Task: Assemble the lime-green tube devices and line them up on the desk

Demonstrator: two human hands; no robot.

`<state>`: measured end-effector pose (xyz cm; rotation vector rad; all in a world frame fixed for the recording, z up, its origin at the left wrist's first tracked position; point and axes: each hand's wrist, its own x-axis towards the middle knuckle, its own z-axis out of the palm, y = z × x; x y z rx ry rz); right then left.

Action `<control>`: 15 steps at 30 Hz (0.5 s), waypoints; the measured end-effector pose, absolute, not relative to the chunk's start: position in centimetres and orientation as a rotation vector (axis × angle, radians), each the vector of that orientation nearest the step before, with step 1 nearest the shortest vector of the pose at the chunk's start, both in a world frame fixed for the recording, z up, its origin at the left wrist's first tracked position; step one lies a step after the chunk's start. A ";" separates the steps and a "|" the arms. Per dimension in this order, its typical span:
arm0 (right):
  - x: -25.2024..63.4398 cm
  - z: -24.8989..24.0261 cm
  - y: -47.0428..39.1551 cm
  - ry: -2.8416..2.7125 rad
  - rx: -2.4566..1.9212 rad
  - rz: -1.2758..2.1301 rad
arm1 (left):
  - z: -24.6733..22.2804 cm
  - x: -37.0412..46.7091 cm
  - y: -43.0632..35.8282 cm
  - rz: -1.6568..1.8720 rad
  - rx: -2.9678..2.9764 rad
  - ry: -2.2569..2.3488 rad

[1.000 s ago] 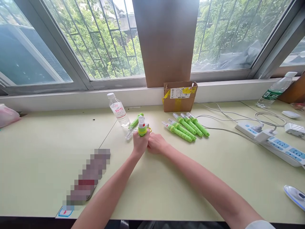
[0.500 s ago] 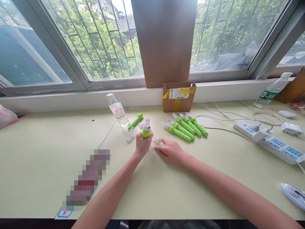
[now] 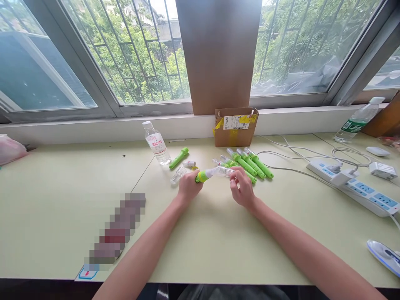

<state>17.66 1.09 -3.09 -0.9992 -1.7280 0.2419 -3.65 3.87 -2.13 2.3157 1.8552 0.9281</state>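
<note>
My left hand (image 3: 189, 186) is closed round a green stick (image 3: 202, 176) with a clear tip that points right. Between the fingers of my right hand (image 3: 243, 187) is a clear ribbed plastic cover (image 3: 225, 171), its open end at the stick's tip. Whether the two parts touch is hard to tell. Left of my left hand lies a loose clear cover (image 3: 178, 176), with a small white and clear piece (image 3: 189, 163) behind. A green handle (image 3: 179, 158) lies near the bottle. Several green sticks with clear tops (image 3: 246, 161) lie side by side behind my right hand.
A water bottle (image 3: 157, 143) and a cardboard box (image 3: 236, 128) stand at the back. To the right are a power strip (image 3: 356, 185), cables, a white mouse (image 3: 377, 151) and another bottle (image 3: 356, 121). A pixelated object (image 3: 118, 233) lies at the left.
The stick in my left hand has tilted from upright to pointing right. My right hand has lifted the clear cover off the table and moved right, bringing it up to the tip.
</note>
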 end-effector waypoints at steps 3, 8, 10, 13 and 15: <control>17.9 -3.1 1.5 -1.602 -1.045 0.298 | -2.2 -3.6 3.9 0.844 2.338 1.905; 18.0 -3.0 2.2 -1.364 -1.140 0.344 | -2.1 -3.6 4.0 0.679 2.399 1.976; 18.0 -2.9 2.2 -1.374 -1.128 0.308 | -2.0 -3.6 3.9 0.612 2.444 1.976; 17.9 -2.9 1.9 -1.564 -1.103 0.222 | -1.9 -3.4 3.6 0.497 2.541 1.934; 17.7 -3.1 1.5 -1.794 -1.069 0.171 | -1.9 -3.3 3.4 0.408 2.623 1.859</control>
